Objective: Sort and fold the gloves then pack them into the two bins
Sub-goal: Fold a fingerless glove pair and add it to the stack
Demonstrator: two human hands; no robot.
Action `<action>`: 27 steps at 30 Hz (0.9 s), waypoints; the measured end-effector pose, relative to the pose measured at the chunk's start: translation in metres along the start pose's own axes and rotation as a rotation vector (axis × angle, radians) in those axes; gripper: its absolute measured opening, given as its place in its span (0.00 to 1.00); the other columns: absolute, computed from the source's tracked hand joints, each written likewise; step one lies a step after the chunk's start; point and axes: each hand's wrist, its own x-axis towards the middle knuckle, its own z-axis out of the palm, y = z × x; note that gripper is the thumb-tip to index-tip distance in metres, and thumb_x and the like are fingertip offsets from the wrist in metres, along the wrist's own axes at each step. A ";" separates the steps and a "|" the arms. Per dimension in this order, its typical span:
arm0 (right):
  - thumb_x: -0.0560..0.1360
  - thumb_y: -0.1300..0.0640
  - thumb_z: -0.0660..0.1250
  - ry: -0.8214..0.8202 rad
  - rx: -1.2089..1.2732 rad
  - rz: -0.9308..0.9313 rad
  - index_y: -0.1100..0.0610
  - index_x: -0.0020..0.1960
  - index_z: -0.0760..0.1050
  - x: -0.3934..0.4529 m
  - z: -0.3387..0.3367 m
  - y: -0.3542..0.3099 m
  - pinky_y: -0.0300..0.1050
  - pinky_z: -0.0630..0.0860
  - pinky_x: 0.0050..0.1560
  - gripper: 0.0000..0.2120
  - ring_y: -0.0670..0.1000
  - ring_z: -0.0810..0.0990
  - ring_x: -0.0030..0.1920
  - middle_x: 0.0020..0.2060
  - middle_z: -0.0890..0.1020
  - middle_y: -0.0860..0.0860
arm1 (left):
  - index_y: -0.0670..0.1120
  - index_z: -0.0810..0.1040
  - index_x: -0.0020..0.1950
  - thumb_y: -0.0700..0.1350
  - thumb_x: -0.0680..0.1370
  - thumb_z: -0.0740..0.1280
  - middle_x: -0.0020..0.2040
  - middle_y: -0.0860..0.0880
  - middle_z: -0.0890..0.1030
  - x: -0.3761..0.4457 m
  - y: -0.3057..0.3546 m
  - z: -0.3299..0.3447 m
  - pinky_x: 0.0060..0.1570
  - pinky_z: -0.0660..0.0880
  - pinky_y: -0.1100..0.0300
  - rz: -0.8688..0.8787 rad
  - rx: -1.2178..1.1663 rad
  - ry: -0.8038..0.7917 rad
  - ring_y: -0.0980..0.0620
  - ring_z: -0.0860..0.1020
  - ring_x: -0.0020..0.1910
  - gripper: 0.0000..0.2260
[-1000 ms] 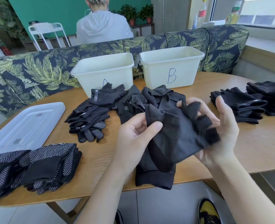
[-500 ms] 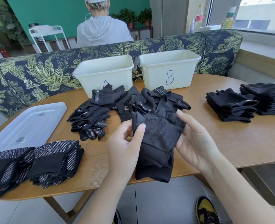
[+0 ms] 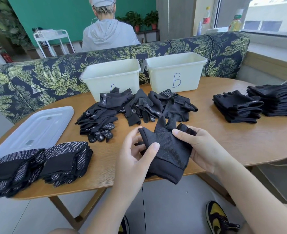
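Note:
I hold a black mesh glove (image 3: 169, 149) over the table's front edge, cuff toward me. My left hand (image 3: 136, 156) pinches its left edge, thumb on top. My right hand (image 3: 205, 149) grips its right side, thumb on the palm mesh. A loose heap of black gloves (image 3: 134, 110) lies behind it, in front of two white bins: bin A (image 3: 112, 76) and bin B (image 3: 174, 71). Folded dotted gloves (image 3: 38, 164) sit at front left. Folded plain black gloves (image 3: 257, 105) are stacked at right.
A white bin lid (image 3: 33, 130) lies on the wooden table (image 3: 232, 144) at left. A leaf-patterned sofa back (image 3: 38, 78) runs behind the bins, with a person seated beyond it. Yellow-and-black shoes (image 3: 217, 217) show under the table.
The glove was bunched up in my raised right hand; now it is spread flatter and lower, fingers pointing away. Both hands have shifted to its side edges.

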 end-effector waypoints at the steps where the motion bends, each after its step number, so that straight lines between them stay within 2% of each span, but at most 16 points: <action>1: 0.77 0.62 0.70 0.010 -0.026 -0.010 0.63 0.53 0.82 0.001 -0.002 0.001 0.45 0.83 0.47 0.07 0.54 0.86 0.48 0.50 0.87 0.59 | 0.58 0.73 0.70 0.46 0.74 0.77 0.59 0.57 0.83 -0.003 0.000 -0.003 0.50 0.80 0.60 -0.017 -0.030 -0.011 0.53 0.83 0.58 0.27; 5: 0.78 0.59 0.72 0.084 -0.180 -0.036 0.62 0.53 0.82 0.008 -0.006 0.006 0.54 0.83 0.52 0.07 0.55 0.85 0.48 0.49 0.86 0.58 | 0.62 0.72 0.71 0.38 0.76 0.76 0.60 0.56 0.83 -0.009 -0.004 -0.012 0.57 0.81 0.53 -0.012 0.081 -0.037 0.51 0.82 0.59 0.30; 6: 0.78 0.58 0.72 0.101 -0.235 -0.037 0.61 0.53 0.82 0.010 -0.008 0.006 0.56 0.83 0.50 0.08 0.55 0.85 0.47 0.48 0.86 0.58 | 0.62 0.73 0.71 0.37 0.76 0.75 0.59 0.56 0.84 -0.008 -0.004 -0.013 0.58 0.81 0.52 -0.005 0.104 -0.019 0.52 0.82 0.59 0.30; 8: 0.78 0.54 0.73 0.092 -0.318 -0.040 0.60 0.55 0.82 0.010 -0.009 0.005 0.50 0.82 0.39 0.11 0.53 0.83 0.42 0.45 0.85 0.56 | 0.61 0.73 0.70 0.38 0.76 0.75 0.57 0.58 0.84 -0.007 -0.004 -0.013 0.58 0.80 0.54 0.017 0.154 0.028 0.55 0.82 0.58 0.28; 9: 0.76 0.54 0.73 0.073 -0.321 -0.046 0.60 0.56 0.82 0.010 -0.010 0.004 0.47 0.81 0.37 0.13 0.52 0.84 0.42 0.46 0.85 0.55 | 0.62 0.74 0.70 0.39 0.76 0.75 0.57 0.61 0.84 -0.007 -0.005 -0.014 0.57 0.80 0.56 0.032 0.195 0.047 0.57 0.82 0.58 0.28; 13: 0.69 0.61 0.76 0.045 -0.146 -0.089 0.64 0.62 0.79 0.012 -0.014 0.006 0.54 0.82 0.57 0.22 0.59 0.85 0.56 0.56 0.85 0.59 | 0.65 0.74 0.68 0.41 0.75 0.76 0.56 0.67 0.81 -0.009 -0.007 -0.014 0.50 0.79 0.67 0.100 0.347 0.104 0.63 0.81 0.56 0.27; 16: 0.70 0.66 0.76 0.083 -0.208 -0.135 0.61 0.62 0.79 0.015 -0.015 0.011 0.60 0.79 0.63 0.21 0.60 0.84 0.59 0.57 0.86 0.57 | 0.67 0.75 0.67 0.44 0.75 0.76 0.54 0.64 0.82 -0.009 -0.012 -0.012 0.46 0.80 0.65 0.169 0.468 0.117 0.60 0.82 0.54 0.26; 18: 0.72 0.65 0.77 0.126 -0.309 -0.158 0.57 0.61 0.81 0.016 -0.016 0.013 0.61 0.79 0.63 0.18 0.57 0.85 0.57 0.56 0.86 0.54 | 0.63 0.77 0.67 0.44 0.75 0.76 0.54 0.60 0.82 -0.009 -0.015 -0.013 0.44 0.80 0.64 0.203 0.534 0.118 0.58 0.82 0.53 0.25; 20: 0.72 0.62 0.78 0.166 -0.472 -0.181 0.52 0.59 0.80 0.017 -0.019 0.016 0.57 0.80 0.62 0.18 0.52 0.87 0.53 0.55 0.86 0.50 | 0.58 0.80 0.66 0.43 0.74 0.77 0.54 0.60 0.80 -0.009 -0.017 -0.014 0.42 0.79 0.67 0.239 0.595 0.114 0.58 0.81 0.52 0.22; 22: 0.72 0.58 0.79 0.193 -0.681 -0.198 0.47 0.60 0.78 0.017 -0.020 0.019 0.47 0.81 0.58 0.20 0.46 0.86 0.50 0.56 0.85 0.46 | 0.53 0.82 0.63 0.43 0.74 0.77 0.55 0.61 0.79 -0.009 -0.021 -0.015 0.41 0.78 0.67 0.260 0.648 0.097 0.58 0.80 0.51 0.18; 24: 0.72 0.56 0.79 0.201 -0.789 -0.210 0.45 0.62 0.76 0.017 -0.019 0.021 0.37 0.79 0.53 0.22 0.41 0.86 0.48 0.56 0.84 0.44 | 0.52 0.84 0.60 0.45 0.74 0.77 0.57 0.62 0.77 -0.009 -0.024 -0.016 0.41 0.78 0.68 0.235 0.671 0.079 0.57 0.80 0.49 0.15; 25: 0.72 0.56 0.79 0.201 -0.799 -0.212 0.45 0.63 0.75 0.017 -0.019 0.021 0.35 0.79 0.51 0.23 0.40 0.85 0.48 0.56 0.84 0.44 | 0.52 0.85 0.59 0.45 0.74 0.77 0.57 0.63 0.76 -0.010 -0.024 -0.016 0.41 0.76 0.70 0.221 0.675 0.078 0.57 0.80 0.46 0.13; 27: 0.72 0.56 0.79 0.198 -0.772 -0.216 0.45 0.62 0.76 0.018 -0.020 0.020 0.38 0.80 0.53 0.22 0.41 0.85 0.48 0.56 0.84 0.44 | 0.52 0.86 0.58 0.46 0.74 0.78 0.57 0.63 0.76 -0.011 -0.023 -0.016 0.39 0.74 0.72 0.209 0.670 0.088 0.57 0.81 0.40 0.13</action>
